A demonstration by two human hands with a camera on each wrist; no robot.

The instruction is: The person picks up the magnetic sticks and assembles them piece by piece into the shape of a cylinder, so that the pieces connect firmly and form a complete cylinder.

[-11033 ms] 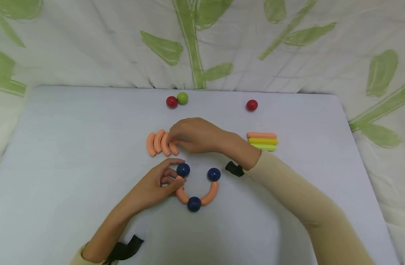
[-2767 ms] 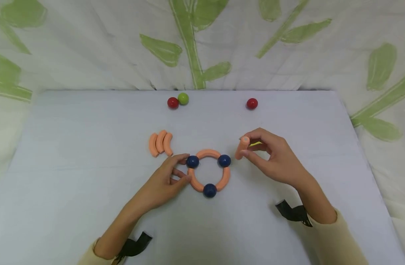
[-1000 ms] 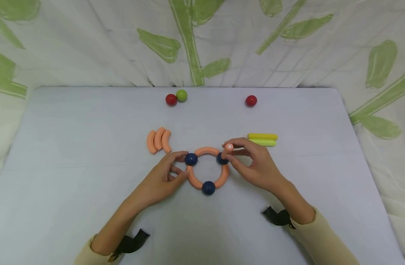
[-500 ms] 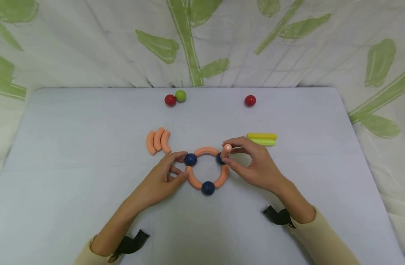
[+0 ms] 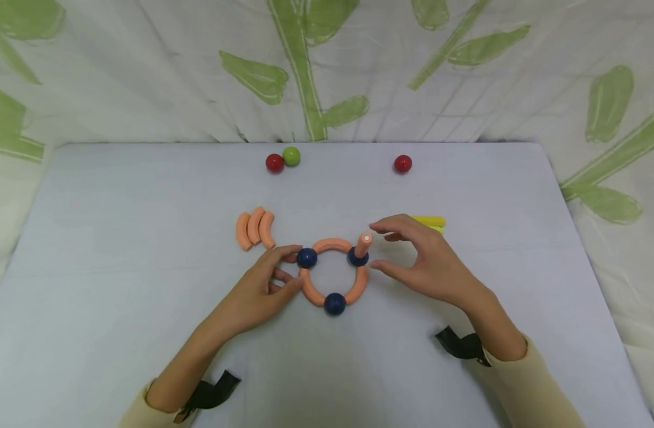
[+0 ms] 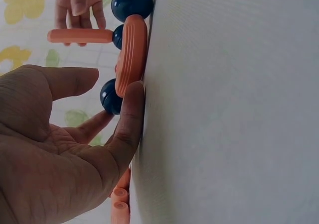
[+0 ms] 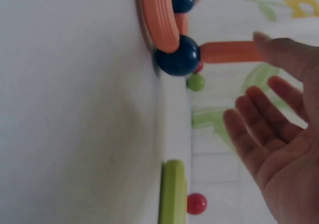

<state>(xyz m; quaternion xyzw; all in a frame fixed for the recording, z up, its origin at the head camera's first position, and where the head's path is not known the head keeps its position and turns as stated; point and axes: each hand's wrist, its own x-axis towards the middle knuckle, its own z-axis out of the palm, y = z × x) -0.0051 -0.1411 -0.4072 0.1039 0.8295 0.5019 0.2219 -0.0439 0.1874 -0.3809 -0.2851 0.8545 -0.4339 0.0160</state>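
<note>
In the head view, three navy balls [image 5: 334, 304] and three curved salmon rods [image 5: 332, 244] form a ring on the table. A straight salmon rod [image 5: 363, 244] stands up from the ring's right rear ball [image 5: 358, 258]. My right hand [image 5: 430, 261] is just right of that rod, thumb and fingers spread apart with nothing between them. My left hand [image 5: 262, 291] rests at the ring's left side, fingers relaxed, touching the left rear ball [image 6: 110, 95] and the end of a curved rod [image 6: 132, 55]. A gap shows between one finger and that ball in the left wrist view.
Three loose curved salmon rods [image 5: 254, 228] lie left of the ring. Yellow [image 5: 432, 220] and lime [image 7: 172, 194] straight rods lie behind my right hand. Near the far edge are a red ball [image 5: 275, 163] beside a green ball [image 5: 291, 156], and another red ball [image 5: 403, 163].
A fourth curved rod left the pile and closed the ring. The right hand brought the straight salmon rod onto a ball, let go and drew back right. The left hand stayed by the ring.
</note>
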